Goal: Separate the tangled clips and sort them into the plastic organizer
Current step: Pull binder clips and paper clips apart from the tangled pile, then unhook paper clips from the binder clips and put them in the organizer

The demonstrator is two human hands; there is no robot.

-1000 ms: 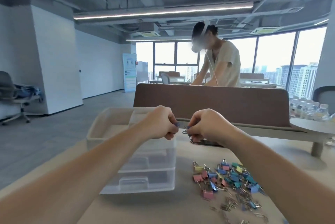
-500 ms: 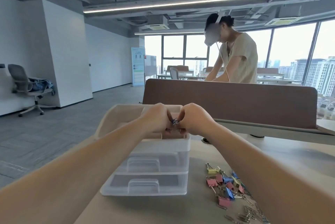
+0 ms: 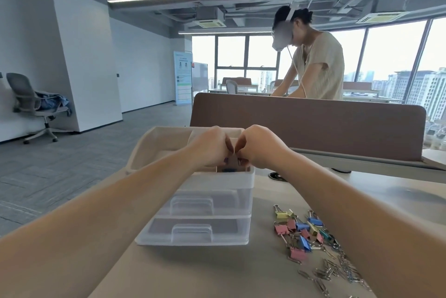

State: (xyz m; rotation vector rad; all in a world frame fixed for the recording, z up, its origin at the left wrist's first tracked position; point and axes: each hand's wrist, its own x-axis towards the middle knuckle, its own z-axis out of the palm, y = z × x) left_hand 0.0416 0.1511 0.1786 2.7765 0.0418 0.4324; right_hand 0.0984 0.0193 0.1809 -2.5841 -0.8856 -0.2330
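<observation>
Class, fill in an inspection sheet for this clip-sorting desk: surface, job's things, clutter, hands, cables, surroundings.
Surface: beige desk, with a brown divider panel at its back.
Job's things: plastic organizer, two drawers closed, top bin open; binder clips and paper clips heaped to its right.
Clutter: beige tray behind the organizer.
Hands: left hand and right hand meet over the top bin, pinching small clips.
Cables: white cable hangs down another person.
Surroundings: office chair, windows.
</observation>
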